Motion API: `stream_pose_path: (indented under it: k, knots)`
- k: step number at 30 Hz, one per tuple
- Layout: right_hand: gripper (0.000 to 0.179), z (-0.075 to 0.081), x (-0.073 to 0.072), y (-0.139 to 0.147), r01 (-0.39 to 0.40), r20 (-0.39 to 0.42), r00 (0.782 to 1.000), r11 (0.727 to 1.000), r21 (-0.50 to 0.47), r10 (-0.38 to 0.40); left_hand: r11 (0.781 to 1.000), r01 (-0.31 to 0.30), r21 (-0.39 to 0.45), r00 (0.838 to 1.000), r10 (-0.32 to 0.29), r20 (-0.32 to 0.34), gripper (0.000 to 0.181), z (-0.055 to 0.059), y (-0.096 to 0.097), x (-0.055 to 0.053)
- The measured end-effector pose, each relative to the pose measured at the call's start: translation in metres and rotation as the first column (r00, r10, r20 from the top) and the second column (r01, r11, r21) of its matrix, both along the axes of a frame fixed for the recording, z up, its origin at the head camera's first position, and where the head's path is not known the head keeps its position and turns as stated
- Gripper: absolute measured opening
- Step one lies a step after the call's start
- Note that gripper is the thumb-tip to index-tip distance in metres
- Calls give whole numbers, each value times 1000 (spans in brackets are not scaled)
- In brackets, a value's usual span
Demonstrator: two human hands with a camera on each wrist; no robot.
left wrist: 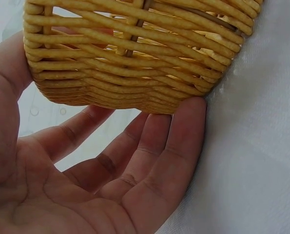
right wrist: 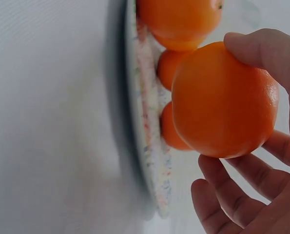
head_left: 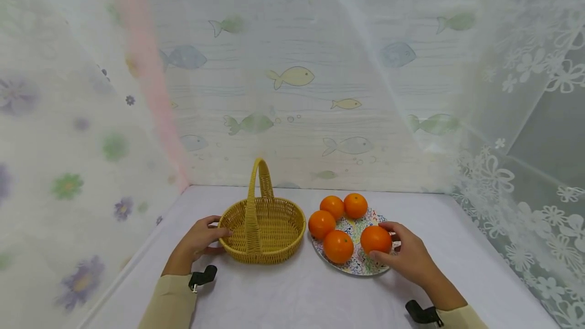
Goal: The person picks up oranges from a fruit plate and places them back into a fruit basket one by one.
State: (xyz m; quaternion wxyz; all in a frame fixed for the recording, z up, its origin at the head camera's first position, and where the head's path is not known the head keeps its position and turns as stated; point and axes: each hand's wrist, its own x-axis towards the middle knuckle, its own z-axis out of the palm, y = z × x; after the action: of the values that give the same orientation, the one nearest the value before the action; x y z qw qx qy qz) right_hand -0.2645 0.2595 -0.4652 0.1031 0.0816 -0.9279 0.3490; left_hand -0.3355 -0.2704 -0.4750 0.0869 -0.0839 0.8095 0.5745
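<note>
A yellow woven basket [head_left: 284,254] with a tall arched handle stands upright on the left of the table. My left hand [head_left: 201,240] holds it by its left side, the thumb over the rim and the fingers against the outside near the base [left wrist: 130,87]. To the right lies a round plate [head_left: 365,266] with a colourful speckled pattern. My right hand [head_left: 408,254] grips an orange [head_left: 376,240] at the plate's right side, thumb on one side and fingers on the other. In the right wrist view this orange [right wrist: 222,100] looks raised off the plate.
Several other oranges [head_left: 338,247] sit along the left and back of the plate. A white cloth [head_left: 292,298] covers the table. Behind hangs a fish-patterned curtain [head_left: 297,76], with a flowered curtain [head_left: 82,187] on the left and lacy netting [head_left: 516,176] on the right.
</note>
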Motion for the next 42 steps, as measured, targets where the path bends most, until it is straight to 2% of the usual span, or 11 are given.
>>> stream_pose_path:
  k: [12,25,33,42]
  knots:
    - [80,13,-3,-7,-24,-22,999,999,-27,23,1000,-10,14,1000,10,26,78,1,-1,-1]
    - [78,27,-6,-25,-69,-63,996,996,-60,65,1000,-11,5,1000,11,15,76,1,-2,1]
    - [76,35,-8,-34,-90,-136,988,993,-76,79,1000,-13,5,1000,13,18,76,2,-1,1]
    - [75,45,-11,-46,-138,-166,979,984,-115,118,1000,-17,6,1000,17,17,76,2,-1,2]
